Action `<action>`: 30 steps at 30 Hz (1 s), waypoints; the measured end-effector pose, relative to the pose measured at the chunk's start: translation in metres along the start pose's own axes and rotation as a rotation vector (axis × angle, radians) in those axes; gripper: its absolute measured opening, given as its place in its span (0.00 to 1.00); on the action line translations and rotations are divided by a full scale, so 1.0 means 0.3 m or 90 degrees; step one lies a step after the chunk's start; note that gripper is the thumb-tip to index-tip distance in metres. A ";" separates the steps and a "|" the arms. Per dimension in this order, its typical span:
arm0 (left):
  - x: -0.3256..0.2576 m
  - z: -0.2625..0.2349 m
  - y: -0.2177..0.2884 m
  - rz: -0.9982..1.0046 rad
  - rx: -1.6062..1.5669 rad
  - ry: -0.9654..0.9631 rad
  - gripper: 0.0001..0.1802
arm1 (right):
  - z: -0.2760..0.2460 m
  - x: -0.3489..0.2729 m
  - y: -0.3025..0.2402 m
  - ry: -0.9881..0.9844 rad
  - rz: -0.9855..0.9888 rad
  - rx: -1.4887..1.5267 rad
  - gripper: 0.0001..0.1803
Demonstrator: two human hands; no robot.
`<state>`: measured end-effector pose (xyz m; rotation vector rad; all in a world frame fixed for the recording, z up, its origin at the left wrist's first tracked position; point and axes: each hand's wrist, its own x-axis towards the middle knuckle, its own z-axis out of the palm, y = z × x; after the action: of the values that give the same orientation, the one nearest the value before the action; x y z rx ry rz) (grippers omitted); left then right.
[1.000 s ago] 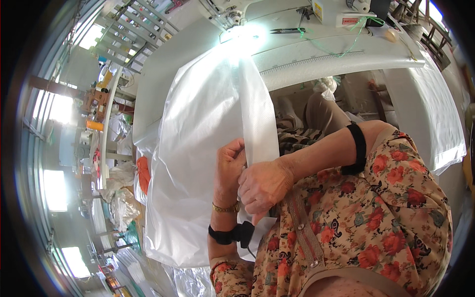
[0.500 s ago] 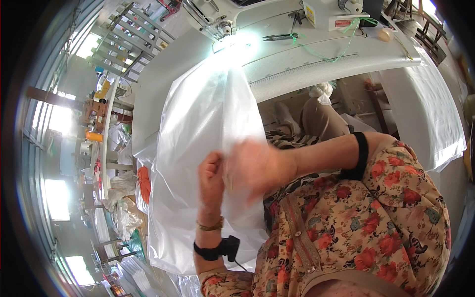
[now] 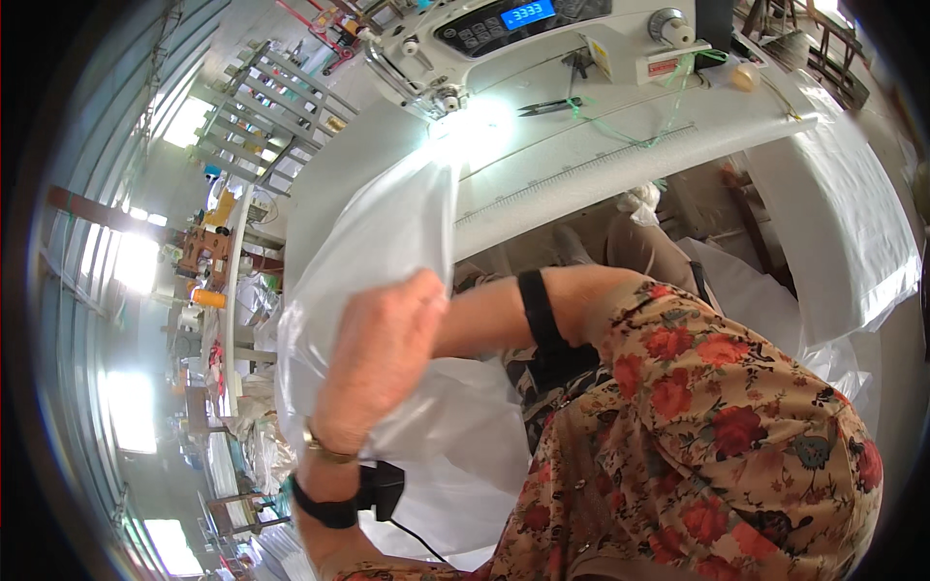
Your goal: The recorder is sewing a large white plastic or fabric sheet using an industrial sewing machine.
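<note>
A sheet of white, shiny plastic (image 3: 378, 228) runs from under the lit needle of a white sewing machine (image 3: 572, 34) toward me and hangs over the table's front edge. My left hand (image 3: 373, 353), a little blurred, is closed on the sheet, its fingers curled at the sheet's right edge. From the right, my right forearm (image 3: 484, 315) reaches across and meets the left hand. The right hand is mostly hidden there, and its fingers cannot be made out. Close to the hands the plastic is drawn into folds.
On the white table (image 3: 542, 184) lie dark thread snips (image 3: 550, 107), a tangle of green thread (image 3: 630, 136) and a printed ruler scale. More white sheeting (image 3: 843, 213) drapes over the right end. A slatted rack (image 3: 276, 116) stands at the far left, beyond a side bench with orange thread (image 3: 208, 298).
Both hands have shifted left and come together, the right arm reaching farther across. The sheet has narrowed and swung left. My view has tilted, showing more of the machine.
</note>
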<state>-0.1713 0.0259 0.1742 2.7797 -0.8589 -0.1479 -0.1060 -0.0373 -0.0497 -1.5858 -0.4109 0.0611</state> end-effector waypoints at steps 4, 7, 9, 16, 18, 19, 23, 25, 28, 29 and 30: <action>-0.054 0.231 -0.052 0.048 -0.014 0.025 0.07 | -0.030 -0.004 0.011 -0.042 -0.030 -0.068 0.17; -0.102 0.283 -0.067 0.020 -0.060 0.083 0.06 | -0.046 -0.009 0.013 -0.101 -0.050 -0.136 0.17; -0.116 0.315 -0.078 -0.003 -0.082 0.126 0.05 | -0.077 -0.026 0.024 -0.146 -0.061 -0.190 0.17; -0.146 0.337 -0.087 -0.032 -0.213 0.235 0.05 | -0.423 0.220 -0.132 0.048 -0.112 -0.471 0.14; -0.142 0.342 -0.090 -0.030 -0.268 0.266 0.06 | -0.471 0.318 -0.105 0.102 -0.102 -0.563 0.13; -0.135 0.352 -0.086 -0.031 -0.309 0.264 0.06 | -0.480 0.353 -0.101 0.094 -0.109 -0.570 0.13; -0.128 0.403 -0.074 -0.028 -0.382 0.268 0.05 | -0.495 0.442 -0.059 0.103 0.075 -0.564 0.15; -0.131 0.421 -0.071 -0.030 -0.390 0.288 0.05 | -0.467 0.455 -0.050 0.175 0.013 -0.711 0.15; -0.113 0.442 -0.068 -0.006 -0.398 0.309 0.04 | -0.459 0.468 -0.060 0.188 0.083 -0.707 0.17; -0.106 0.448 -0.068 0.017 -0.396 0.313 0.04 | -0.457 0.470 -0.064 0.209 0.109 -0.719 0.17; -0.102 0.451 -0.069 0.015 -0.401 0.318 0.04 | -0.458 0.475 -0.070 0.212 0.080 -0.742 0.19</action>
<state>-0.2072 0.0345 0.0388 2.0761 -0.5829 0.2347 0.0617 -0.1263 0.0102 -2.7079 -0.0470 -0.4144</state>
